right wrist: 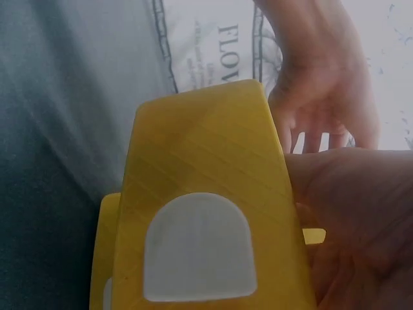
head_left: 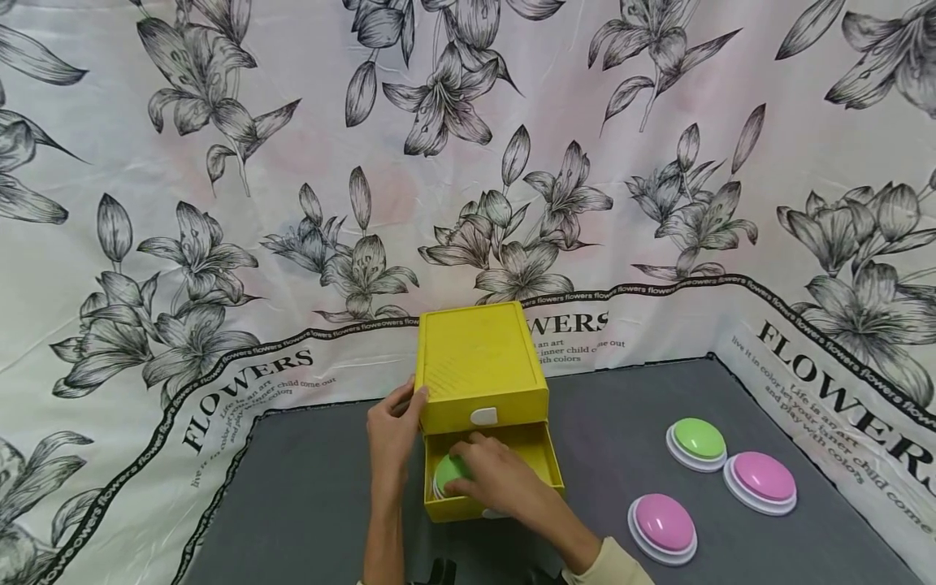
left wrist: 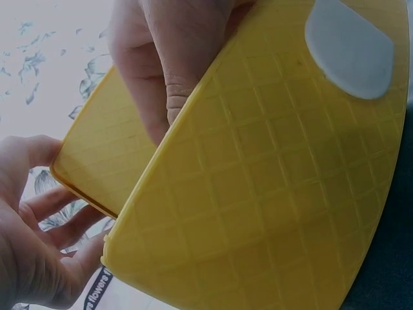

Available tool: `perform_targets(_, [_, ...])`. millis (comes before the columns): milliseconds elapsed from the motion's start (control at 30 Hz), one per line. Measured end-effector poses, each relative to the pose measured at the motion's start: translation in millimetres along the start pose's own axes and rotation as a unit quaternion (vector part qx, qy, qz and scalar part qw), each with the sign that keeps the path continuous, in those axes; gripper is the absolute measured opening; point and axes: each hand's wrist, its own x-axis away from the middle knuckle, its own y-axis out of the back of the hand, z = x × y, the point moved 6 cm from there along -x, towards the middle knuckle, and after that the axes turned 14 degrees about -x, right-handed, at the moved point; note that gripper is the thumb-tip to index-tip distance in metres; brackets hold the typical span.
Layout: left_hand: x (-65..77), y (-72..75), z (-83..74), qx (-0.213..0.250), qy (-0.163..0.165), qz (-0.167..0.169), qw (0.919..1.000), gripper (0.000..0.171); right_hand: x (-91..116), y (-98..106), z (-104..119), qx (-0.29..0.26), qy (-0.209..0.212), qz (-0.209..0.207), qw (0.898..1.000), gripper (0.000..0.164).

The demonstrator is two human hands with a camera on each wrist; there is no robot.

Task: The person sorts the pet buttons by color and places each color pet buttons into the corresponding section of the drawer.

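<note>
A yellow two-tier drawer box stands against the back cloth, its lower drawer pulled out. My left hand rests on the box's left side near the front corner. In the left wrist view, the left hand's fingers lie spread and fairly straight along that side. Reaching into the lower drawer, my right hand holds a round green push button with a white base, thumb and fingers on either side. The hand covers part of the button. In the right wrist view, the drawer front's white handle hides the button.
To the right on the grey table lie a green push button and two pink ones, one farther right and one nearer. A white flower-print cloth covers the wall behind and the sides.
</note>
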Motion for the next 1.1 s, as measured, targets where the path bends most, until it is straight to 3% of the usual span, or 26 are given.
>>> perform_targets(267, [0.9, -0.1, -0.2, -0.001, -0.001, -0.003, 1.0, 0.043, 8, 4, -1, 0.01, 0.022, -0.003, 1.0, 0.035])
perform_targets(367, [0.8, -1.0, 0.1, -0.002, 0.001, -0.001, 1.0, 0.043, 17, 11, -2, -0.003, 0.033, -0.043, 0.999, 0.027])
perform_targets(467, [0.4, -0.6, 0.2, 0.001, 0.004, -0.001, 1.0, 0.043, 27, 23, -5, -0.017, 0.041, -0.111, 0.993, 0.015])
perform_targets(633, [-0.9, 1.1, 1.3, 0.002, 0.011, -0.003, 0.9999, 0.043, 48, 50, -12, -0.024, 0.065, -0.235, 0.97, 0.006])
perform_targets(767, [-1.3, 0.8, 0.9, -0.001, 0.012, 0.002, 0.9999, 0.043, 67, 75, -20, 0.005, 0.105, -0.332, 0.938, 0.008])
perform_targets(867, [-1.4, 0.6, 0.6, -0.001, 0.013, 0.003, 0.9999, 0.044, 78, 94, -31, 0.027, 0.112, -0.378, 0.918, 0.007])
perform_targets(1100, [-0.5, 1.6, 0.5, -0.003, 0.013, 0.0, 0.9999, 0.044, 102, 137, -83, 0.065, 0.044, -0.411, 0.908, 0.009])
